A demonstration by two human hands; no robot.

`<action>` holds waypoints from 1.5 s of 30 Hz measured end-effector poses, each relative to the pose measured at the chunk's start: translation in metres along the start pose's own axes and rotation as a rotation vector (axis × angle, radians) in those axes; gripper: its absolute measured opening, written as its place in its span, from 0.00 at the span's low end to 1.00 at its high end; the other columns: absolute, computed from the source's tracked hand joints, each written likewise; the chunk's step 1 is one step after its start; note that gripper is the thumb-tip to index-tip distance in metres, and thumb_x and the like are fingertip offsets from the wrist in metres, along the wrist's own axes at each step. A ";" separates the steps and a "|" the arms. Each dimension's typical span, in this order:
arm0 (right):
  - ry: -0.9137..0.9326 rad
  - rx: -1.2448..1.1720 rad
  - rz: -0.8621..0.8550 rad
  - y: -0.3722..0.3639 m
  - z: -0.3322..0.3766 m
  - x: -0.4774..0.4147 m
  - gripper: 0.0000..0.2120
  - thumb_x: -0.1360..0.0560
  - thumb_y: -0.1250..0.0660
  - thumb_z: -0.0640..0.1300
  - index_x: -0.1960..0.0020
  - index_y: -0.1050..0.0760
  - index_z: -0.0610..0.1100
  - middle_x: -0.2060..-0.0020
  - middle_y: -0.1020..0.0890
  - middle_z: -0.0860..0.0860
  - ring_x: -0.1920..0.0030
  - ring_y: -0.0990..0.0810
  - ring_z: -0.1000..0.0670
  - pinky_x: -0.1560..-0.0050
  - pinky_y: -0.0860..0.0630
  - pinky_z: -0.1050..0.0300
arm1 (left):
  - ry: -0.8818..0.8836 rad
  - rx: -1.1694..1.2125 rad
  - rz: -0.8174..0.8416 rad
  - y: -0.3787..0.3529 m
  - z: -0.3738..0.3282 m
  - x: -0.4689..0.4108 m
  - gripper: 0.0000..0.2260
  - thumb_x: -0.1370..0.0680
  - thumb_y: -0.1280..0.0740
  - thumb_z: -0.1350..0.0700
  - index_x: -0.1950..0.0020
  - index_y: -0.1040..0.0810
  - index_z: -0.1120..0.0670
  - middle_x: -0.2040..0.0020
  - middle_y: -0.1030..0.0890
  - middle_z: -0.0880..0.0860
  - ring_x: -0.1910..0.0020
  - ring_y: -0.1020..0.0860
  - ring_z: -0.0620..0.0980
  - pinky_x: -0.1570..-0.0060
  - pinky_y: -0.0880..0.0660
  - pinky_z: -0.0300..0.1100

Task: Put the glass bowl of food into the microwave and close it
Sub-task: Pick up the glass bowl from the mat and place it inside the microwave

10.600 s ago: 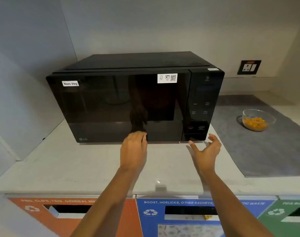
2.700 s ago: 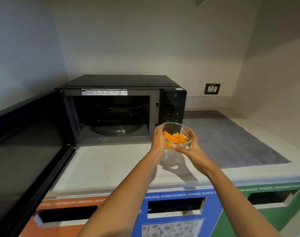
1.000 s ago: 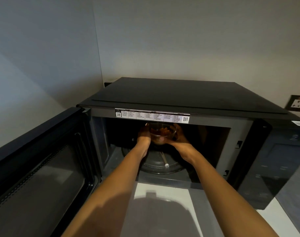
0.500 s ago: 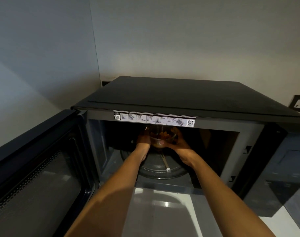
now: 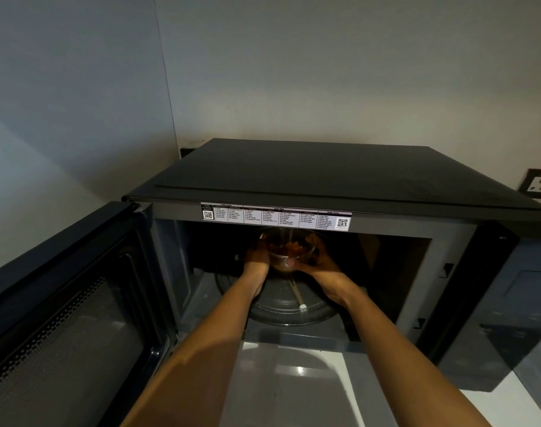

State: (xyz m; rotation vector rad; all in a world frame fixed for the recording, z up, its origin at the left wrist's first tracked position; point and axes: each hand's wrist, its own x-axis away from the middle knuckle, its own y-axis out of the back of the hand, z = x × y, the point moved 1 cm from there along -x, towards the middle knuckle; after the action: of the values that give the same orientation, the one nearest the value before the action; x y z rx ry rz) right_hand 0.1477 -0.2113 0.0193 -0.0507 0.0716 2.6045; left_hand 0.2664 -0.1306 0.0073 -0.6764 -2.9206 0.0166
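Note:
A black microwave (image 5: 324,174) stands in front of me with its door (image 5: 62,318) swung wide to the left. Inside the dark cavity a small glass bowl (image 5: 289,246) holds orange food. My left hand (image 5: 256,257) grips the bowl's left side and my right hand (image 5: 320,263) cups its right side from below. The bowl sits above the back of the glass turntable (image 5: 290,306); whether it touches the turntable I cannot tell.
A white counter (image 5: 293,374) runs below the microwave's opening. The control panel (image 5: 527,303) is at the right of the cavity. A wall socket (image 5: 540,184) sits at the far right, and a grey wall closes in on the left beside the door.
The bowl has sunk slightly lower and deeper inside the cavity, still held by both hands. The door has stayed wide to the left.

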 end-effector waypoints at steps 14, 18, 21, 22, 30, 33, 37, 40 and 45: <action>0.001 0.017 0.009 0.003 -0.005 -0.002 0.41 0.32 0.28 0.34 0.27 0.47 0.48 0.43 0.28 0.52 0.41 0.28 0.51 0.44 0.29 0.60 | -0.027 0.014 0.047 0.001 0.003 0.005 0.18 0.17 0.47 0.51 0.32 0.27 0.56 0.33 0.24 0.58 0.35 0.26 0.56 0.33 0.29 0.50; 0.033 0.022 0.004 0.003 -0.003 0.000 0.36 0.33 0.27 0.33 0.34 0.41 0.53 0.44 0.26 0.52 0.42 0.26 0.52 0.53 0.25 0.68 | -0.027 0.004 0.073 0.004 0.005 0.008 0.19 0.18 0.46 0.49 0.32 0.27 0.55 0.34 0.24 0.58 0.35 0.26 0.56 0.33 0.30 0.51; 0.061 0.027 0.004 0.004 -0.003 0.001 0.36 0.33 0.27 0.33 0.32 0.39 0.51 0.40 0.25 0.50 0.40 0.25 0.51 0.51 0.24 0.68 | -0.062 0.016 0.006 0.008 0.003 0.010 0.18 0.18 0.46 0.51 0.34 0.26 0.57 0.36 0.23 0.58 0.37 0.25 0.57 0.34 0.29 0.50; 0.059 0.031 0.008 0.004 -0.002 0.001 0.37 0.33 0.27 0.33 0.30 0.40 0.50 0.40 0.26 0.50 0.40 0.26 0.51 0.52 0.24 0.68 | -0.083 0.024 -0.027 0.010 0.002 0.009 0.18 0.18 0.45 0.51 0.35 0.25 0.57 0.37 0.22 0.58 0.37 0.24 0.57 0.34 0.29 0.50; 0.030 0.044 0.023 0.006 0.000 0.004 0.37 0.31 0.30 0.31 0.28 0.43 0.46 0.40 0.27 0.49 0.41 0.28 0.53 0.48 0.27 0.66 | -0.099 -0.004 -0.077 0.013 0.015 -0.008 0.21 0.28 0.37 0.47 0.40 0.20 0.56 0.40 0.19 0.61 0.39 0.21 0.59 0.35 0.27 0.57; 0.019 0.050 0.030 0.006 0.002 0.004 0.38 0.31 0.30 0.32 0.27 0.44 0.47 0.39 0.28 0.48 0.41 0.29 0.52 0.44 0.28 0.63 | -0.103 0.030 -0.068 0.012 0.014 -0.009 0.15 0.22 0.37 0.55 0.38 0.21 0.59 0.38 0.20 0.63 0.38 0.22 0.60 0.34 0.28 0.57; 0.004 0.065 0.033 0.007 0.002 0.004 0.39 0.31 0.29 0.34 0.27 0.45 0.48 0.35 0.29 0.45 0.40 0.30 0.52 0.39 0.31 0.57 | -0.099 0.014 -0.078 0.013 0.015 -0.010 0.16 0.23 0.36 0.55 0.38 0.21 0.59 0.38 0.20 0.62 0.38 0.22 0.60 0.35 0.28 0.57; -0.003 0.053 0.033 0.007 0.002 0.004 0.39 0.31 0.30 0.34 0.27 0.46 0.48 0.35 0.29 0.44 0.40 0.30 0.51 0.39 0.32 0.56 | -0.074 0.010 -0.080 0.013 0.015 -0.010 0.15 0.21 0.37 0.56 0.37 0.21 0.58 0.38 0.20 0.62 0.38 0.23 0.60 0.35 0.28 0.57; -0.021 0.060 0.040 0.007 0.001 0.003 0.39 0.30 0.30 0.35 0.27 0.47 0.49 0.36 0.29 0.46 0.37 0.30 0.50 0.38 0.32 0.56 | -0.094 0.018 -0.083 0.012 0.011 -0.005 0.15 0.21 0.36 0.54 0.37 0.21 0.57 0.38 0.20 0.60 0.38 0.22 0.58 0.34 0.28 0.55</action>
State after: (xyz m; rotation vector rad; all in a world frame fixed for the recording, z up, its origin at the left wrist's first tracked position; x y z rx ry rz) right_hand 0.1417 -0.2161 0.0203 -0.0001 0.1446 2.6409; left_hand 0.2746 -0.1216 -0.0048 -0.5666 -3.0314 0.0681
